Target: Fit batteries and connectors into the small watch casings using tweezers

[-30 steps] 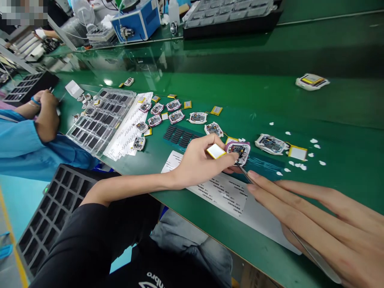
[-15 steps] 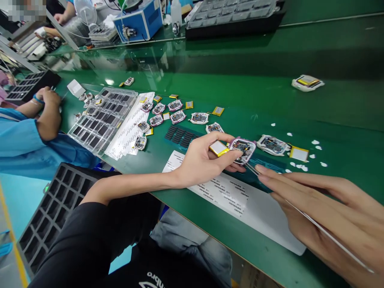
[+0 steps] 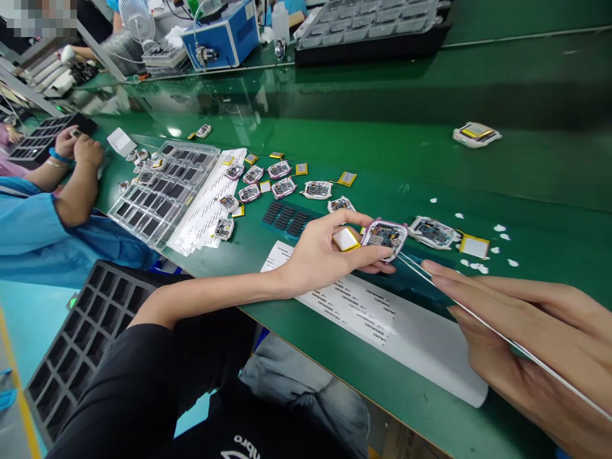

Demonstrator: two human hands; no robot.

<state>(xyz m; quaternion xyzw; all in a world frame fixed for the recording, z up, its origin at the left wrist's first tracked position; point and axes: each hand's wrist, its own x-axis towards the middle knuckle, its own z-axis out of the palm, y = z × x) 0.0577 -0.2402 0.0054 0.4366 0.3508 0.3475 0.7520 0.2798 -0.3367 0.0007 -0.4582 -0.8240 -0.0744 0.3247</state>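
Observation:
My left hand (image 3: pixel 321 254) grips a small pink-framed circuit board (image 3: pixel 384 236) with its yellow-edged battery (image 3: pixel 345 239), lifted a little above the green bench (image 3: pixel 526 185). My right hand (image 3: pixel 530 331) holds thin metal tweezers (image 3: pixel 482 326), whose tips sit at the board's lower right edge. Just right of it lies another board (image 3: pixel 433 231) with its battery (image 3: pixel 474 246) on the bench.
Several more boards (image 3: pixel 282 186) and batteries lie at the middle. A clear tray (image 3: pixel 160 191), label strips (image 3: pixel 363 306), black foam pads (image 3: pixel 289 218) and white scraps (image 3: pixel 500 237) are on the bench. A co-worker's blue-sleeved arm (image 3: pixel 43 217) is at left. A black tray (image 3: pixel 81 338) sits below.
My left hand has raised and tilted the board slightly. My right hand has drawn back to the right, and the tweezers now show at full length, tips still at the board.

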